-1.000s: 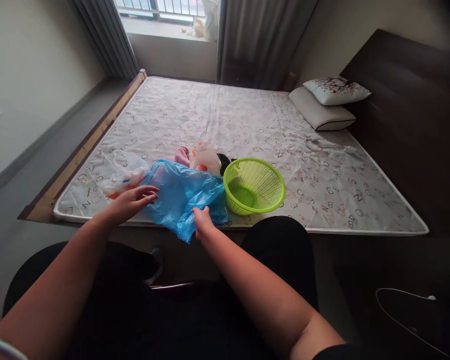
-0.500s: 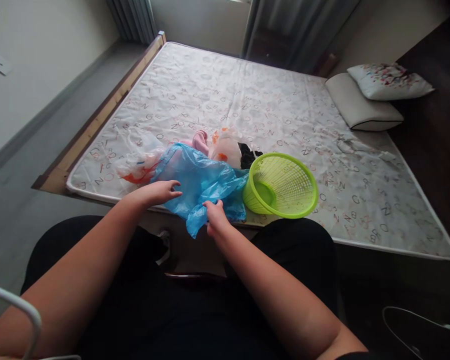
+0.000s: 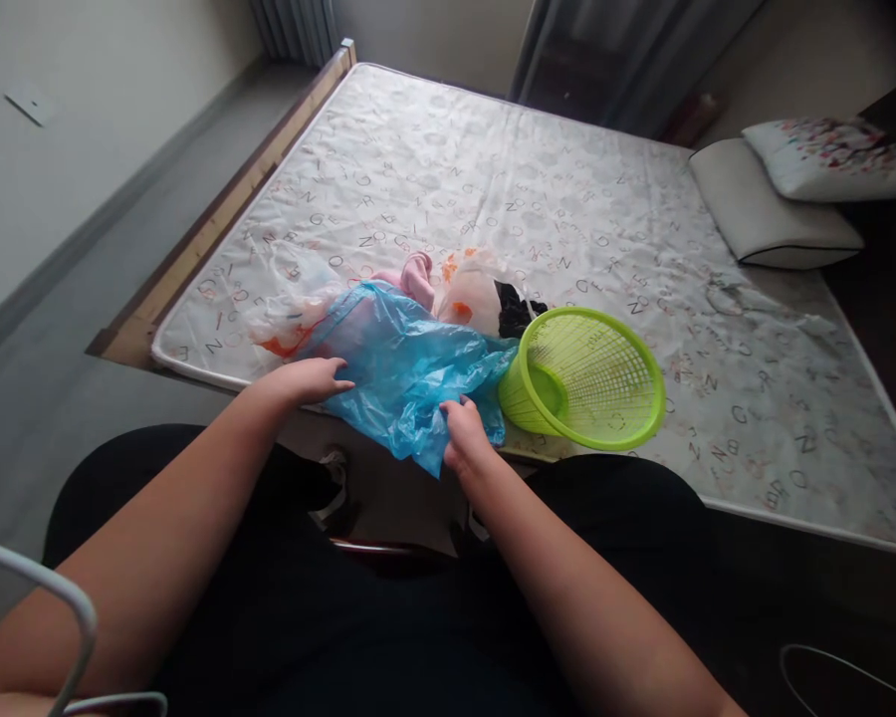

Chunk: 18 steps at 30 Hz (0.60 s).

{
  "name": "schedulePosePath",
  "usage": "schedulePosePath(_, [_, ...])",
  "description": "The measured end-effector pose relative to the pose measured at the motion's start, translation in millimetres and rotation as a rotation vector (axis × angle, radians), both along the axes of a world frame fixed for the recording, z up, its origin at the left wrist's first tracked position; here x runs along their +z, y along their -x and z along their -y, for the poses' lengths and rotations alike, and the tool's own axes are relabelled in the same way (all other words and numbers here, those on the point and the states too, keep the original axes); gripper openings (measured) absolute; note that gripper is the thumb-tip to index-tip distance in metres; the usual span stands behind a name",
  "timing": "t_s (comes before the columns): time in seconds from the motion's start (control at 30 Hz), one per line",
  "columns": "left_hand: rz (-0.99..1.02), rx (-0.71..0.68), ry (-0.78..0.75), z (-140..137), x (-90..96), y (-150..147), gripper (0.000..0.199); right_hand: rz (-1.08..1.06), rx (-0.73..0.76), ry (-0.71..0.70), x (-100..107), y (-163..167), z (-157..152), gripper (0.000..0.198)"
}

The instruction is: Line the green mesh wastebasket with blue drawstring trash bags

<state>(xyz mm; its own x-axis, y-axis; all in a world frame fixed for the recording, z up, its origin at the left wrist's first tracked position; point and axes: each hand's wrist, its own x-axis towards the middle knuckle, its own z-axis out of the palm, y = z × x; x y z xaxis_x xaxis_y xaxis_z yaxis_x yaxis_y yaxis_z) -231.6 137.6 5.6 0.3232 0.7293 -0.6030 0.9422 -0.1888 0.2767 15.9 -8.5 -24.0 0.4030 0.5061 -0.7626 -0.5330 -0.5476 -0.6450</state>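
Observation:
A thin blue plastic bag (image 3: pixel 388 344) lies crumpled over the near edge of the mattress, its lower corner hanging past the edge. My right hand (image 3: pixel 466 434) pinches the bag near that hanging corner. At the bag's left side is my left hand (image 3: pixel 310 380), thumb and fingers apart, resting at or just over the plastic. Right beside the bag a lime-green plastic basket (image 3: pixel 532 398) leans with its mouth tilted toward me. Behind the blue bag are a pink cloth (image 3: pixel 418 279), a white bag with orange print (image 3: pixel 472 299) and a bunched black item (image 3: pixel 515 311).
Everything lies on a letter-printed mattress (image 3: pixel 463 179) with a wooden bed frame (image 3: pixel 228 209) along its left. Another clear bag with orange print (image 3: pixel 288 309) sits at the left. Pillows (image 3: pixel 781 214) are stacked at the far right. A white tube (image 3: pixel 75 597) crosses the lower left.
My right hand has shifted right, drawing the blue bag's lower corner along and spreading the plastic flatter. The left hand stays nearly in place. The whole view has turned slightly.

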Motion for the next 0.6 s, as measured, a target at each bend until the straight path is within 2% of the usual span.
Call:
schedulePosePath(0.1, [-0.004, -0.075, 0.107, 4, 1.9, -4, 0.075, -0.02, -0.005, -0.01, -4, -6, 4, 0.057])
schedulePosePath(0.23, [0.105, -0.065, 0.134, 12, 9.9, -11, 0.07, -0.009, -0.024, 0.012, -4, -14, 7, 0.051])
schedulePosePath(0.33, [0.16, 0.041, -0.064, 9, 20.3, -10, 0.053, -0.008, -0.035, 0.024, -2, -16, 8, 0.05])
schedulePosePath(0.47, [0.159, 0.301, -0.405, -4, 29.7, 3, 0.045, -0.031, -0.022, -0.004, 2, -15, 10, 0.048])
schedulePosePath(0.53, [0.155, 0.375, -0.452, -9, 27.6, 10, 0.051, -0.041, -0.016, -0.015, 4, -15, 9, 0.047])
schedulePosePath(0.6, [0.171, 0.388, -0.383, -11, 21.2, 15, 0.063, -0.041, -0.01, -0.007, 5, -14, 8, 0.046])
